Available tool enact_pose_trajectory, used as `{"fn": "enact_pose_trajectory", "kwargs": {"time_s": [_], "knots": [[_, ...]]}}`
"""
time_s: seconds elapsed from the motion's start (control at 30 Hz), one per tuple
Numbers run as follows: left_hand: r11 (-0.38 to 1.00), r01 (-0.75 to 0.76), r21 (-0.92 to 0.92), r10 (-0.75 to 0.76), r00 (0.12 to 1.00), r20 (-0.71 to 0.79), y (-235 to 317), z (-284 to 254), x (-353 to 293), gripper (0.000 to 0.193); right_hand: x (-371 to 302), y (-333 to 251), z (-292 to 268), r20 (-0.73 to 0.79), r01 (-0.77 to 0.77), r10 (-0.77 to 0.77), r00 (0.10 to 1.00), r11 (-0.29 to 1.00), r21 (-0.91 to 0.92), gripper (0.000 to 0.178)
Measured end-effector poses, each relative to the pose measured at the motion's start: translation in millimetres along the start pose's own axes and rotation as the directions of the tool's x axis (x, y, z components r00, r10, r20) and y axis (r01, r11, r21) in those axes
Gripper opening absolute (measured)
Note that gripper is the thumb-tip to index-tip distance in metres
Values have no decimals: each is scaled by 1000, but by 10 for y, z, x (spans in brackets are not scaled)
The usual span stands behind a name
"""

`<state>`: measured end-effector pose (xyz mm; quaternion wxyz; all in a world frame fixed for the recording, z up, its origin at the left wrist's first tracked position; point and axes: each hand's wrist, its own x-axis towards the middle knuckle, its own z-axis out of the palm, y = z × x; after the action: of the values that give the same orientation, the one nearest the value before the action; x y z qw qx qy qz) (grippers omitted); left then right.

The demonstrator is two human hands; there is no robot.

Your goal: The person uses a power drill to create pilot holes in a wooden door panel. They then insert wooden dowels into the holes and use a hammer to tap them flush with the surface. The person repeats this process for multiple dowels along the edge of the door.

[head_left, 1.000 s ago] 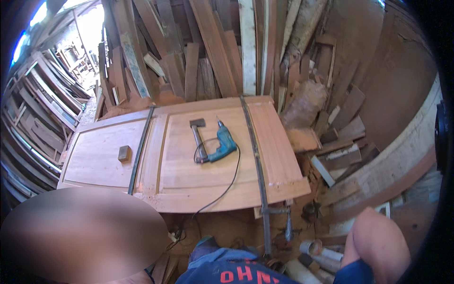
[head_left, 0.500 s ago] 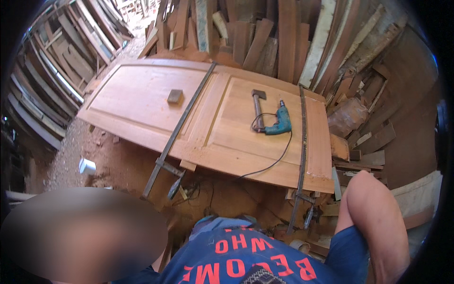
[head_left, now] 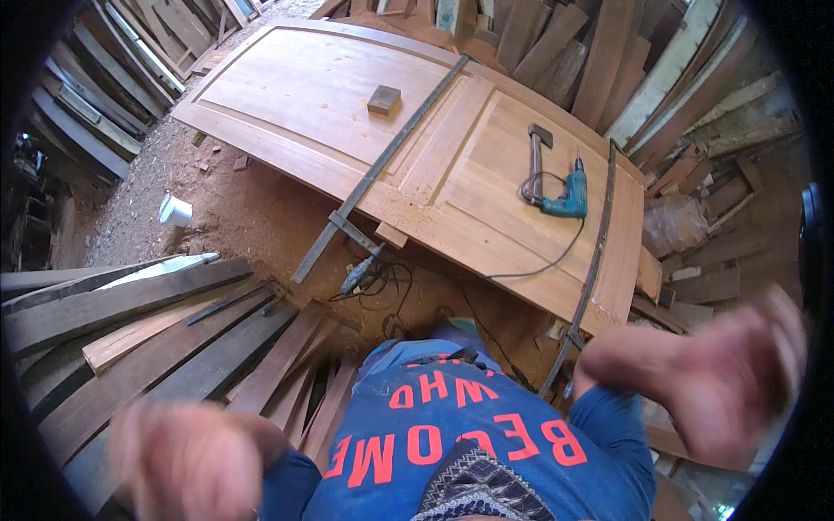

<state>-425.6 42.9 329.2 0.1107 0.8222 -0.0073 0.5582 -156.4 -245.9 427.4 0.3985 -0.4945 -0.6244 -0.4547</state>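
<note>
Near side, L hand (head_left: 195, 460) & R hand (head_left: 738, 373) blurred, can't tell grip; prob. btwn steps; drill (head_left: 571, 196) needs far reach.

on panel (head_left: 486, 174), left to right: block (head_left: 384, 100), clamp (head_left: 398, 143), hammer (head_left: 536, 165), drill (head_left: 571, 195), second clamp (head_left: 601, 234) | bucket (head_left: 175, 211): before panel's left end

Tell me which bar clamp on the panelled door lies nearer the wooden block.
The left bar clamp, crossing the panelled door just right of the wooden block; the right bar clamp lies beyond the corded drill.
</note>
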Motion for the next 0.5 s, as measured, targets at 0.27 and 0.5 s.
{"fn": "enact_pose_trajectory", "kwargs": {"time_s": [0.27,0.5], "knots": [[-105,740,664,-545,-601,584,463,538,-4150,47,-4816,-988,-197,598,-833,654,-463,-89,-547,37],[-789,447,422,-288,-875,389,1050,474,-3976,58,-4908,-1617,-1012,444,-555,342,-828,-609,-566,38]]}}
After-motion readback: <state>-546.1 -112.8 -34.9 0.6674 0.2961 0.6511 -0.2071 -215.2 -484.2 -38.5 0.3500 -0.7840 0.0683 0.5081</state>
